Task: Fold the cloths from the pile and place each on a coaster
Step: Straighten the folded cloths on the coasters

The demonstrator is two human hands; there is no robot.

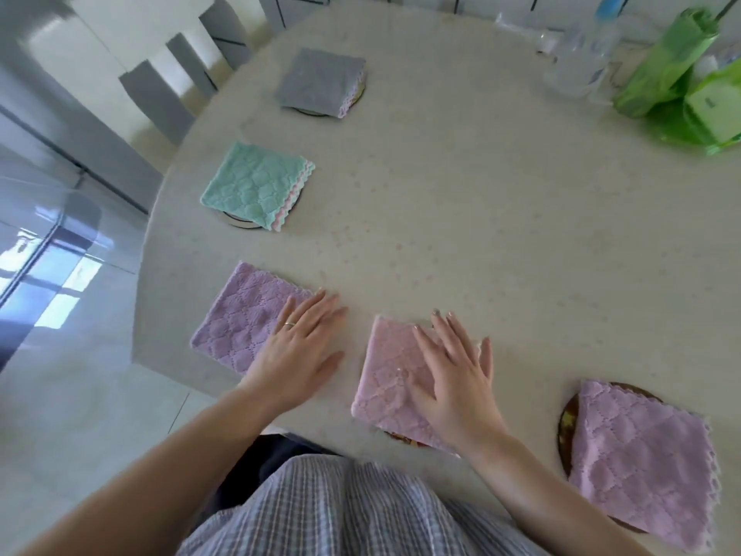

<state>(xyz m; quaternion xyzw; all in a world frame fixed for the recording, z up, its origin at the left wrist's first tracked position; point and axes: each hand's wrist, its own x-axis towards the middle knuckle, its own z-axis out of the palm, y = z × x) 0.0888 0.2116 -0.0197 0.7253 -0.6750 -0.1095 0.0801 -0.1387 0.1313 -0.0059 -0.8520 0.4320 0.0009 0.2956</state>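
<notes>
While flattened on the pink cloth (391, 379), right hand (457, 375) spread open, fingers straight, pressing the folded square onto a coaster (403, 438) of which only a dark sliver shows at the near edge. Left hand (300, 347) open too, palm down, fingers straight, a ring on one finger, overlapping the right edge of a lilac cloth (240, 315); whether touching it or hovering just above, hard to tell. No coaster visible under that cloth. Five folded cloths counted on the pale desk (481, 234): pink, lilac, a second lilac cloth (641, 467) at right on a dark round coaster (569, 411), a teal cloth (256, 184) on a coaster rim (236, 220), a grey cloth (320, 80) farthest on another coaster (308, 111). Four coasters seen. At far right, one clear bottle (581, 62) beside green packaging (681, 74).
</notes>
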